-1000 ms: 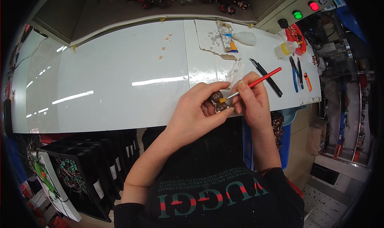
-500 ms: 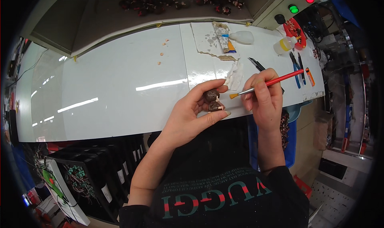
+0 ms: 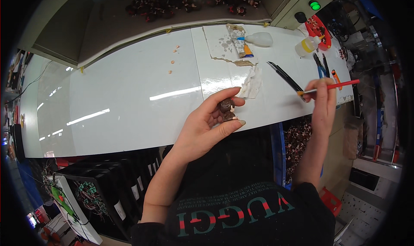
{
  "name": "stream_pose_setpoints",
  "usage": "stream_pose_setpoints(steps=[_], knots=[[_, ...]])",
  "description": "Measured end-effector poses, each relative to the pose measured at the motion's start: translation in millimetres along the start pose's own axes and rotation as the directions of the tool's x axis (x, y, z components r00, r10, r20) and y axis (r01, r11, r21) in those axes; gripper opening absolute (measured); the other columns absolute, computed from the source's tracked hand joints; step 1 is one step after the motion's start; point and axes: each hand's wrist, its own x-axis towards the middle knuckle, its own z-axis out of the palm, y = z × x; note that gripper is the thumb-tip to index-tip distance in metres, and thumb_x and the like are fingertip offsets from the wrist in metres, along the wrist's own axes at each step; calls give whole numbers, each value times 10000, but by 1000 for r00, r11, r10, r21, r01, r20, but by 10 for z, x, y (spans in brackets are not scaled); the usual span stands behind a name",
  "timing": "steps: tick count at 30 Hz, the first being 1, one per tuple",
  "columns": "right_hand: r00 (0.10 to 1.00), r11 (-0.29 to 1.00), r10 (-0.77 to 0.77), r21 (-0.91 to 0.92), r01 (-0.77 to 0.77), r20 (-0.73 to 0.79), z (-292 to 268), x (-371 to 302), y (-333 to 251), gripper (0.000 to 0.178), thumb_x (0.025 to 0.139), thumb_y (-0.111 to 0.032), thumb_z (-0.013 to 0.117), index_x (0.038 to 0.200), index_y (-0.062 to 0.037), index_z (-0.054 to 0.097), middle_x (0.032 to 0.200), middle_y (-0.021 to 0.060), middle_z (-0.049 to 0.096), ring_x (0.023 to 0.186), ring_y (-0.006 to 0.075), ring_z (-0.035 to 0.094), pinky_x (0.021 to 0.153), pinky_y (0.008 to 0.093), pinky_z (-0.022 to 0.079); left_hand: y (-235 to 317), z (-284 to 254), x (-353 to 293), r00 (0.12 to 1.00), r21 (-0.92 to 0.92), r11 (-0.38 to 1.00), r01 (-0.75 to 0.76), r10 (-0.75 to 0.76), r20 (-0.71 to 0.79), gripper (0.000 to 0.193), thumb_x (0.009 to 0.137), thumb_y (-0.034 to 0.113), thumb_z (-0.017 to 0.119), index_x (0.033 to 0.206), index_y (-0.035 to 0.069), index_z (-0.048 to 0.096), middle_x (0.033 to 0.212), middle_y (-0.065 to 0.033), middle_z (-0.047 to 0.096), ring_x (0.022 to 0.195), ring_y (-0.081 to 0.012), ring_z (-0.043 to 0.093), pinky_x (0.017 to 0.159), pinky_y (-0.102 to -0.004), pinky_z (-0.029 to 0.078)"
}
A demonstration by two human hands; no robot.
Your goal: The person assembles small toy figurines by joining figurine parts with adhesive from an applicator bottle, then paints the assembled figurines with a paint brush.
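Note:
My left hand (image 3: 199, 127) is closed around a small dark brown figurine (image 3: 226, 106) with pale pink parts, pinched between thumb and fingers above the table's front edge. Farther right, my right hand (image 3: 322, 103) grips a thin paintbrush (image 3: 343, 84) with a red handle. Its tan bristles point left and sit close to the lower end of some slim black tools (image 3: 282, 75) on the table. A crumpled white tissue (image 3: 251, 83) lies just beyond the figurine.
The white table (image 3: 129, 116) carries a few tiny peach bits (image 3: 172, 62). Stained cardboard (image 3: 220, 43), a squeezed tube (image 3: 238, 37), a translucent bottle (image 3: 260, 39), a yellow-liquid bottle (image 3: 307, 46) and a red tray (image 3: 318, 28) stand behind. A blue bin (image 3: 279, 155) of small parts sits below.
My right hand has moved right with the paintbrush, away from the figurine and toward the black tools. My left hand still holds the figurine in nearly the same place.

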Motion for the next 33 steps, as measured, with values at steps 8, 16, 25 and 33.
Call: stream_pose_setpoints(steps=[8, 16, 25, 33], knots=[[995, 765, 100, -641, -67, 14, -504, -14, 155, 206, 957, -194, 510, 963, 1, 577, 754, 81, 562, 670, 134, 511, 641, 263, 425, -29, 49, 55, 1000, 39, 999, -6, 5, 15, 576, 861, 110, 625, 1385, 37, 398, 1050, -47, 551, 809, -54, 489, 746, -184, 433], [997, 653, 18, -756, 43, 72, -448, 145, 279, 205, 899, -175, 593, 1012, -7, 623, 848, 116, 591, 752, 205, 574, 709, 310, 460, -42, 166, 58, 999, 317, 948, -13, 26, -35, 528, 841, 174, 685, 1309, 48, 477, 978, -37, 539, 817, -86, 500, 742, -217, 428], [982, 603, -159, -777, 181, 105, -268, 219, 315, 197, 848, -127, 646, 1017, -28, 624, 924, 102, 578, 827, 211, 555, 743, 317, 453, -105, 161, 43, 992, 362, 931, -47, 86, -93, 446, 816, 191, 709, 1200, 36, 543, 851, 0, 517, 686, -65, 458, 614, -203, 403], [842, 858, -283, -272, 437, 460, 396, -299, -64, 434, 680, -39, 758, 1049, -44, 529, 1010, 108, 543, 945, 270, 536, 823, 345, 444, -205, 185, 63, 975, 522, 851, -56, 158, -153, 428, 762, 246, 761, 1092, 41, 581, 786, -19, 544, 556, -84, 435, 521, -214, 399]])
